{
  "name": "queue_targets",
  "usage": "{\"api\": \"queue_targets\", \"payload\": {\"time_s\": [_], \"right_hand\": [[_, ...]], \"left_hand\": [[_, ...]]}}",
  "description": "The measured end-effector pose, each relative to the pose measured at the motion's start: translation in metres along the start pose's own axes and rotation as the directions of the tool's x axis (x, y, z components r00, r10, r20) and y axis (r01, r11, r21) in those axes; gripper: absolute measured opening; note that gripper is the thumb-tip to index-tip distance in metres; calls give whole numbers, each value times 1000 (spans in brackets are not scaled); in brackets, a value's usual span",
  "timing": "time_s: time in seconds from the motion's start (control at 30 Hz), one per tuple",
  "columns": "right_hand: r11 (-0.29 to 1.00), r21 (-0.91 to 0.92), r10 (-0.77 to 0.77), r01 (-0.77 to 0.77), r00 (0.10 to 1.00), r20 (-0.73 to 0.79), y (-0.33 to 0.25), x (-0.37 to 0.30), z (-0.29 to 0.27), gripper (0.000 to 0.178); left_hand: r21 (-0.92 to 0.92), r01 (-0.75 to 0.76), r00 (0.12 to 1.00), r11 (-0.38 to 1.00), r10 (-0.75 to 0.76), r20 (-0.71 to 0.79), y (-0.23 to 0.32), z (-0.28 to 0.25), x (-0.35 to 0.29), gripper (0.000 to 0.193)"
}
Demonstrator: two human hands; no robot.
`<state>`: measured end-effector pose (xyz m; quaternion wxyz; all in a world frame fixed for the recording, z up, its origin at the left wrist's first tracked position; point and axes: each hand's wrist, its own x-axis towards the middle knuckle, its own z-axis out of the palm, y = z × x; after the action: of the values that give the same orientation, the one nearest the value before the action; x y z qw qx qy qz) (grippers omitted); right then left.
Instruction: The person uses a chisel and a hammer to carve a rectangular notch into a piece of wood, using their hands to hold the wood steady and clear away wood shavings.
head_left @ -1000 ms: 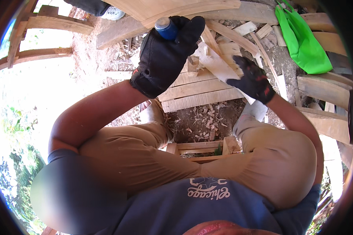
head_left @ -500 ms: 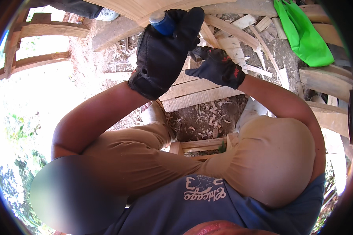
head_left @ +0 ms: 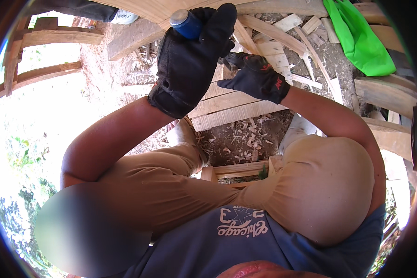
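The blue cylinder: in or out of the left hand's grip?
In: the gloved left hand wraps around the blue cylinder, its pale end poking out.

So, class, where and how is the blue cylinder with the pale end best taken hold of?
Probably round the side of the blue cylinder, from the wearer's side, as the left grip has it: the round shape suits a wrapping hold, and the pale end juts free to the left. The rest is hidden.
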<state>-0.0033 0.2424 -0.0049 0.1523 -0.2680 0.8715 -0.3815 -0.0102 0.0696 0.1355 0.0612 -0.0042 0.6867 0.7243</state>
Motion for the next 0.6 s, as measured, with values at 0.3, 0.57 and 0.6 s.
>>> {"api": "queue_targets", "payload": {"time_s": [0.3, 0.57, 0.6], "right_hand": [[997, -9, 76, -76, 996, 50, 2, 3, 4, 65], [1000, 4, -8, 8, 1000, -20, 19, 2, 19, 76], [1000, 8, -17, 18, 999, -28, 18, 2, 19, 76]], "left_hand": [[-51, 30, 999, 998, -31, -11, -2, -3, 1, 35], [93, -46, 999, 995, 49, -25, -6, 4, -4, 36], [101, -67, 998, 993, 69, -13, -6, 2, -4, 36]]}}
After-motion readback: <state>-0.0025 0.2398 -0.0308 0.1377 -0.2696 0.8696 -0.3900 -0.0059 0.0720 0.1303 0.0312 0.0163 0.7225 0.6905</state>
